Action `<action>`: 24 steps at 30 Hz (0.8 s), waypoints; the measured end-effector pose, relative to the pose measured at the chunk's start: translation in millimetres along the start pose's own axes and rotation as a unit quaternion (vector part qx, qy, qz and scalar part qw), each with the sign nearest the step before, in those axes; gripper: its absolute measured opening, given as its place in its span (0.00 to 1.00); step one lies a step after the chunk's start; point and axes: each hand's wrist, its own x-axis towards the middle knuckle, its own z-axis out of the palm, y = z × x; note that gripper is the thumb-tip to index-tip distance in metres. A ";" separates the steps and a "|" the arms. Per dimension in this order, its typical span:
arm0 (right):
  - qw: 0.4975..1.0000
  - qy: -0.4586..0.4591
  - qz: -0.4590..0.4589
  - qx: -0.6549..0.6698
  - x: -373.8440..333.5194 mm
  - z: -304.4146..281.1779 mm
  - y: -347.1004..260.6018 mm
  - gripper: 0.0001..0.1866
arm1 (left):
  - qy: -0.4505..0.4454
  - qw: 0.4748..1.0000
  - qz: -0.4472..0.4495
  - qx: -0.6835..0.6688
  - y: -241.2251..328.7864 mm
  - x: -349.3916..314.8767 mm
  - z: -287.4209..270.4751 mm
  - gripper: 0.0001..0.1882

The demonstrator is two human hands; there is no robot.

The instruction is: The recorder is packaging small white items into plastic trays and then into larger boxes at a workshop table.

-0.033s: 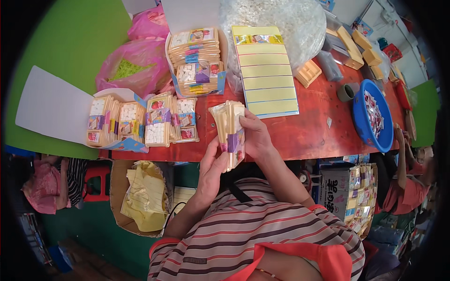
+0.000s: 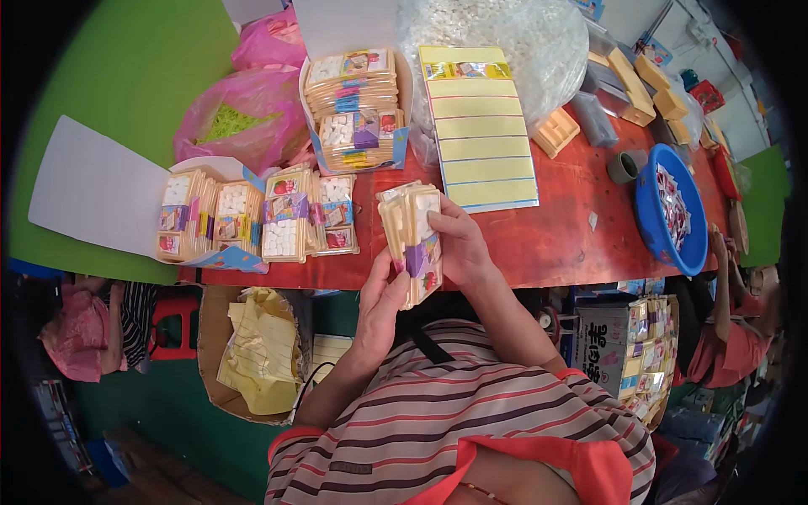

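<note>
Over the table's near edge I hold a small stack of cream-coloured trays (image 2: 417, 244) between both hands. The top tray shows white pieces, a purple label band and a red picture. The trays are slightly fanned, with others jutting out at the left. My left hand (image 2: 385, 295) grips the lower left side, its thumb near the band. My right hand (image 2: 461, 240) clasps the upper right side, thumb on the top tray. To the left, similar packed trays (image 2: 286, 227) stand in a group on the table, beside an open white-and-blue box (image 2: 220, 261) filled with more.
Another full box (image 2: 398, 151) stands farther back, next to a pink bag (image 2: 269, 109). A yellow label sheet (image 2: 480, 135) lies against a large clear bag (image 2: 505, 34) of white pieces. At the right are a blue basin (image 2: 694, 244) of small packets and a dark cup (image 2: 622, 167).
The stack in my hands has turned slightly, and more of the trays at its left side shows. Both hands keep their grip.
</note>
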 end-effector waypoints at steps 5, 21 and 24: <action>0.972 0.052 -0.015 -0.230 -21.3 9.0 23.8 0.29 | 0.060 0.996 -0.015 -0.070 -17.8 -13.1 1.2 0.26; 0.425 0.146 -0.129 -0.884 -2.4 -24.8 4.9 0.16 | 0.136 0.975 -0.017 -0.173 -34.2 30.7 -38.4 0.25; 0.464 0.129 -0.153 -0.863 -2.2 -24.0 7.3 0.16 | 0.112 0.976 -0.047 -0.183 -32.4 36.9 -40.6 0.26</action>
